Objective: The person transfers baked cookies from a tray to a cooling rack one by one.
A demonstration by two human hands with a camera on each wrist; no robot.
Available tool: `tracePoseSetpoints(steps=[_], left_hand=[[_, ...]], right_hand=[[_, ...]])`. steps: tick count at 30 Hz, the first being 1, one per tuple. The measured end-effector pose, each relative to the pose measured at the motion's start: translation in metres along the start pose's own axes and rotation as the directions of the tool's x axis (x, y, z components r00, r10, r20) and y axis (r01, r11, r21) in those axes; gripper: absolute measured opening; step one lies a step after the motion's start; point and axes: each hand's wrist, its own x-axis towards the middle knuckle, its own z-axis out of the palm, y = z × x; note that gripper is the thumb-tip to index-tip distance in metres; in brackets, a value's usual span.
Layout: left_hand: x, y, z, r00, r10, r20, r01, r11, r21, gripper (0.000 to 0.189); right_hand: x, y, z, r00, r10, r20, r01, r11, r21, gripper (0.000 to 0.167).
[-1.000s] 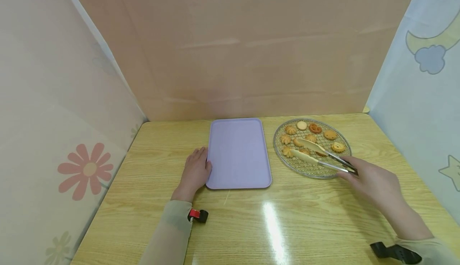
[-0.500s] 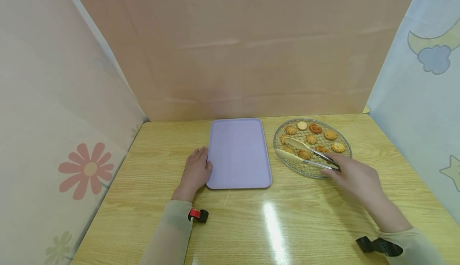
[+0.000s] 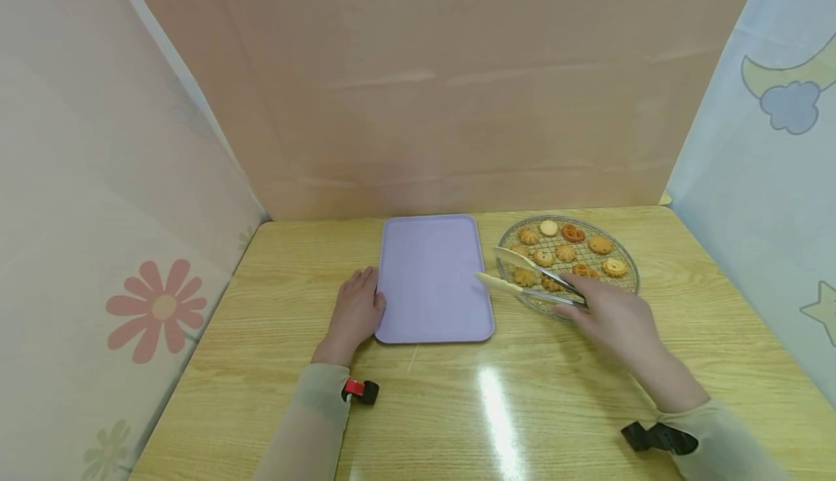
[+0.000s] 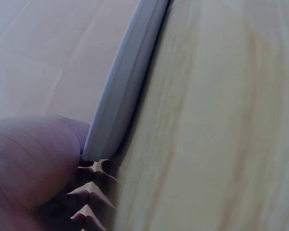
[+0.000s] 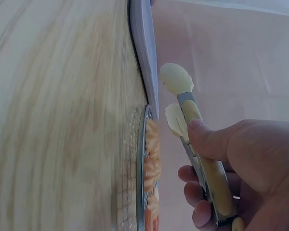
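Observation:
My right hand (image 3: 610, 318) grips a pair of tongs (image 5: 209, 163) with cream-coloured tips and metal arms. The two tips stand apart with nothing between them. In the head view they reach left past the round wire rack, one tip overlapping the lilac tray's right edge. Several cookies (image 3: 565, 252) lie on the wire rack (image 3: 591, 314), some ribbed, some pretzel-shaped. My left hand (image 3: 353, 314) holds the left edge of the tray (image 3: 434, 278), thumb at the rim and fingers along the outer side. Nothing lies on the tray.
The wooden table (image 3: 431, 408) runs up to a tan back panel (image 3: 444, 89). Pale printed side panels (image 3: 771, 198) close in both sides. A black wrist strap (image 3: 660, 437) is on the right sleeve.
My right hand has moved left with the tongs, from over the middle of the rack to its left edge beside the tray. The left hand and the tray have stayed put.

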Motion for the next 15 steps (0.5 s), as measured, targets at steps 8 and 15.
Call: tracePoseSetpoints(steps=[8, 15], left_hand=[[0.000, -0.001, 0.001, 1.000, -0.002, 0.004, 0.002, 1.000, 0.002, 0.055], [0.000, -0.001, 0.000, 1.000, 0.008, -0.002, -0.008, 1.000, 0.002, 0.055]], right_hand=[[0.010, -0.016, 0.006, 0.999, -0.028, -0.021, 0.028, 0.999, 0.019, 0.065], [0.019, -0.029, 0.014, 0.999, -0.040, -0.021, 0.041, 0.999, 0.026, 0.066]])
